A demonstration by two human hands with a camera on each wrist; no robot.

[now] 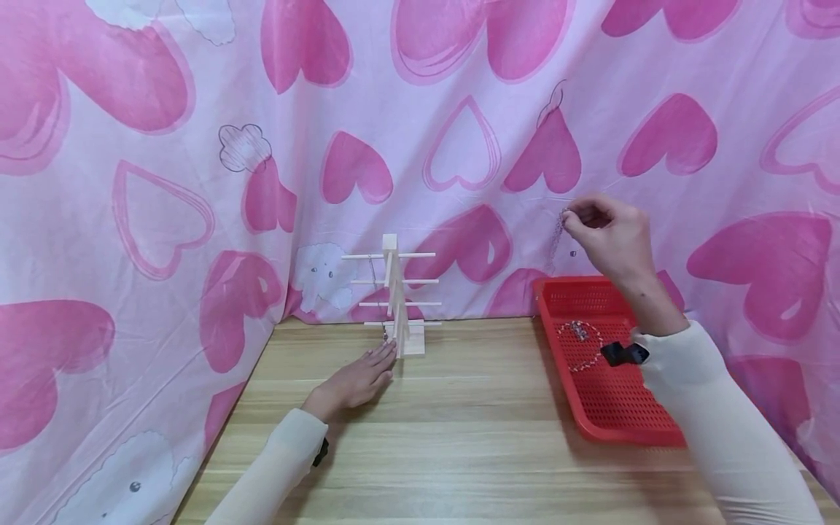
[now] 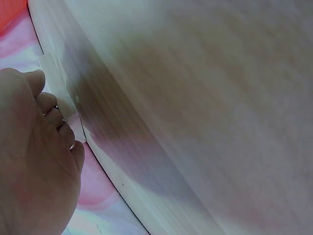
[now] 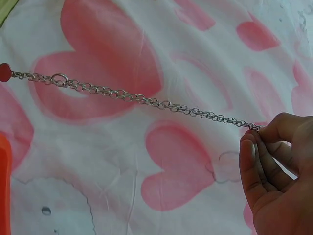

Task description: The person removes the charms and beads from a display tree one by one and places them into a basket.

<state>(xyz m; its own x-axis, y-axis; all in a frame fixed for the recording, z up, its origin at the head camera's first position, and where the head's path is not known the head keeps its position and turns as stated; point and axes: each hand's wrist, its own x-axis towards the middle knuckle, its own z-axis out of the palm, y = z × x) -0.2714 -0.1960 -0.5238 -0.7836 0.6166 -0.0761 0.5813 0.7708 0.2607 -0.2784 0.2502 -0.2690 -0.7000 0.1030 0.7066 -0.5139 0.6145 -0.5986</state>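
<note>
A silver link chain (image 3: 167, 105) dangles doubled from my right hand (image 1: 613, 237), pinched between thumb and fingertips above the red basket. At its lower end in the right wrist view shows a small red round piece (image 3: 5, 72), cut by the frame edge. My left hand (image 1: 359, 379) lies with fingers extended at the foot of a pale wooden rack (image 1: 397, 292), touching near its base. Another thin chain (image 1: 374, 273) hangs from the left-hand pegs of that rack. In the left wrist view the left fingers (image 2: 54, 116) partly hide the rack's base.
The red perforated basket (image 1: 571, 394) stands on the right of the wooden table (image 1: 459, 423), with a beaded bracelet (image 1: 600, 339) and a small silvery piece (image 1: 580, 330) inside. Behind and to the left hangs a heart-printed pink cloth (image 1: 446, 211).
</note>
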